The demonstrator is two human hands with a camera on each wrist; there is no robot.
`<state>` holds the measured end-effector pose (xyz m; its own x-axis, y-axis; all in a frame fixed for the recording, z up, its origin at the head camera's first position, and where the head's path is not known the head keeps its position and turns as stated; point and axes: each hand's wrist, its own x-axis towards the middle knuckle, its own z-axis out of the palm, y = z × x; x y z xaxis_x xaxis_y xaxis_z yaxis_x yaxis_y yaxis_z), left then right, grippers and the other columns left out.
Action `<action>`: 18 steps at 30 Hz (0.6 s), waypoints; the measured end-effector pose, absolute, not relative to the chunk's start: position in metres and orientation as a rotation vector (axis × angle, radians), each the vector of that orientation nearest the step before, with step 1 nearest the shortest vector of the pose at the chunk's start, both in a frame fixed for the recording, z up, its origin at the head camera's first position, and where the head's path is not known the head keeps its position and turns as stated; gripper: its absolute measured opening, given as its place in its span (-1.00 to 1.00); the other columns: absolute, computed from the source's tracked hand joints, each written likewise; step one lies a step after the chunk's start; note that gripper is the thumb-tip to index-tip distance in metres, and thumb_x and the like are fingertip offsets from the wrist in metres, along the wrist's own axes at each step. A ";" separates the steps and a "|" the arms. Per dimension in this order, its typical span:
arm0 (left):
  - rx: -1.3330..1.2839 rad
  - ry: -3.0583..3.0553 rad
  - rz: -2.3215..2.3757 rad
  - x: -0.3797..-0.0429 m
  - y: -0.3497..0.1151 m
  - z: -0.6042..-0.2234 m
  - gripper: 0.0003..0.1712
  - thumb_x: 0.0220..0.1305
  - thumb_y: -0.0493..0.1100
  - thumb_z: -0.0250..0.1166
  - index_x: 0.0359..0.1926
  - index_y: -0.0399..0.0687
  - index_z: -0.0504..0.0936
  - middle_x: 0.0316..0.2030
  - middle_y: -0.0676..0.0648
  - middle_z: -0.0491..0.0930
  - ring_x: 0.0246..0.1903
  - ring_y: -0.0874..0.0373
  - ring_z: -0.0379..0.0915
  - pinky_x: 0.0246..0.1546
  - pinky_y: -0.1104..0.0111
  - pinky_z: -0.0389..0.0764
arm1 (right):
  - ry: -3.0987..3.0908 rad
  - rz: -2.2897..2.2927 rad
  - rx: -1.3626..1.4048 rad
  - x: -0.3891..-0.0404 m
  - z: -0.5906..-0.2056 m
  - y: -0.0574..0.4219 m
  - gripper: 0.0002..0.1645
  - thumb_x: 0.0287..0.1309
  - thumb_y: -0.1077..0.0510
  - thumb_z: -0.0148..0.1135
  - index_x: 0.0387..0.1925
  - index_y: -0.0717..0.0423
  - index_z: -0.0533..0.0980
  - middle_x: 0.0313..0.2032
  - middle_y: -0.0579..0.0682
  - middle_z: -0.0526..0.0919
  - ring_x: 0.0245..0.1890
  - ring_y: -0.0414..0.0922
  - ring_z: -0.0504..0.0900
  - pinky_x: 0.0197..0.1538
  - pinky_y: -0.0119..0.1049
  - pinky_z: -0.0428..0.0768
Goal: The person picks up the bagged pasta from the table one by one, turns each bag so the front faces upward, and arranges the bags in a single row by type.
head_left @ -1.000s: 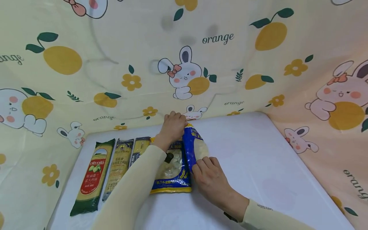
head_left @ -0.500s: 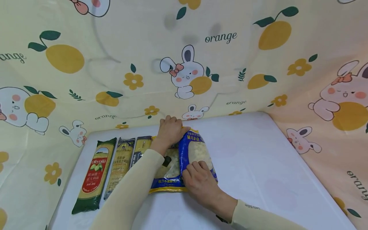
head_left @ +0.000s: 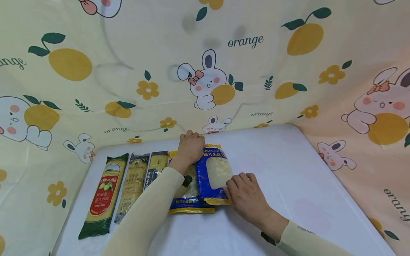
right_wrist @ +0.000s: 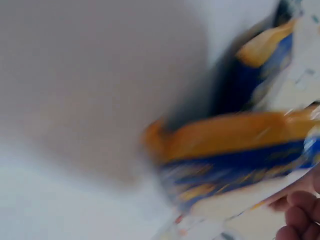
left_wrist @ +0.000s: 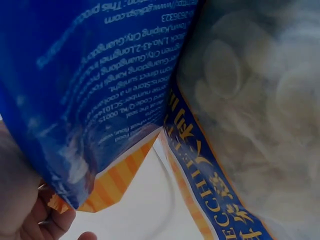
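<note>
A blue-and-yellow pasta bag (head_left: 219, 172) with a clear window is held between my two hands, overlapping the right part of a similar pasta bag (head_left: 192, 205) on the table. My left hand (head_left: 191, 147) pinches its top left corner; the left wrist view shows the fingers on the crimped orange edge, with printed blue film (left_wrist: 115, 85) beside them. With curled fingers, my right hand (head_left: 246, 195) grips the lower right edge. In the right wrist view the bag's yellow lower end (right_wrist: 225, 137) is blurred and stands off the white surface.
Left of the bags lie a green-and-red spaghetti pack (head_left: 104, 195), a golden pasta pack (head_left: 132, 185) and a blue-and-yellow pack (head_left: 157, 165), the last two partly behind the left sleeve. The white table (head_left: 288, 185) meets a patterned cloth (head_left: 250, 78) at its back and sides.
My right hand has moved right and slightly up to the bag's lower right edge. The top bag has turned from tilted to straighter, its lower end rising and shifting left. My left hand stays at its top.
</note>
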<state>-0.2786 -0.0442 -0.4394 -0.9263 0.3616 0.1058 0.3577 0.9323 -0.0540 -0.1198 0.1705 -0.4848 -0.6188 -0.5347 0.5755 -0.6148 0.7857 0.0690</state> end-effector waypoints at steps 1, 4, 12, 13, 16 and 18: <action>-0.553 -2.981 0.048 -0.279 -0.044 -0.439 -0.67 0.64 0.04 0.11 0.04 -0.03 0.70 0.01 -0.08 0.68 0.07 -0.07 0.40 0.17 -0.05 0.43 | -2.407 0.151 0.848 -0.122 -0.488 0.178 -0.71 0.50 0.01 0.15 -0.34 0.10 0.50 -0.37 -0.02 0.56 -0.29 0.01 0.54 -0.07 0.01 0.49; -0.552 -2.991 0.023 -0.278 -0.045 -0.440 -0.69 0.64 0.04 0.12 0.01 -0.02 0.70 -0.01 -0.08 0.68 0.05 -0.07 0.40 0.16 -0.04 0.44 | -2.474 0.036 0.871 -0.127 -0.496 0.199 -0.65 0.34 -0.06 0.36 -0.32 0.13 0.52 -0.34 0.01 0.58 -0.26 0.02 0.53 -0.06 0.02 0.49; -0.557 -3.002 -0.015 -0.276 -0.047 -0.439 -0.71 0.63 0.04 0.15 -0.01 -0.01 0.70 -0.01 -0.08 0.67 0.04 -0.07 0.41 0.15 -0.03 0.45 | -2.479 -0.095 1.075 -0.137 -0.513 0.218 -0.55 0.12 -0.21 0.52 -0.41 0.03 0.55 -0.37 -0.11 0.59 -0.26 -0.08 0.45 -0.03 -0.07 0.46; -0.556 -3.002 -0.015 -0.276 -0.047 -0.439 -0.71 0.62 0.04 0.15 -0.01 -0.01 0.70 -0.01 -0.08 0.67 0.03 -0.07 0.41 0.15 -0.03 0.46 | -2.482 -0.089 1.101 -0.139 -0.514 0.217 -0.58 0.13 -0.19 0.53 -0.39 0.02 0.57 -0.36 -0.13 0.60 -0.25 -0.08 0.45 -0.02 -0.08 0.45; -0.551 -3.002 -0.024 -0.276 -0.047 -0.439 -0.72 0.61 0.05 0.17 -0.02 0.00 0.70 -0.01 -0.07 0.67 0.03 -0.06 0.40 0.14 -0.02 0.46 | -2.484 -0.120 1.152 -0.141 -0.515 0.211 -0.64 0.17 -0.13 0.52 -0.35 0.01 0.56 -0.35 -0.15 0.60 -0.23 -0.10 0.43 0.00 -0.10 0.46; -0.551 -3.003 -0.045 -0.276 -0.046 -0.439 -0.73 0.60 0.04 0.19 -0.03 0.00 0.70 -0.01 -0.06 0.67 0.03 -0.06 0.40 0.13 -0.01 0.46 | -2.480 -0.140 1.167 -0.142 -0.516 0.208 -0.68 0.20 -0.05 0.51 -0.37 0.01 0.53 -0.37 -0.15 0.57 -0.25 -0.09 0.42 -0.01 -0.11 0.45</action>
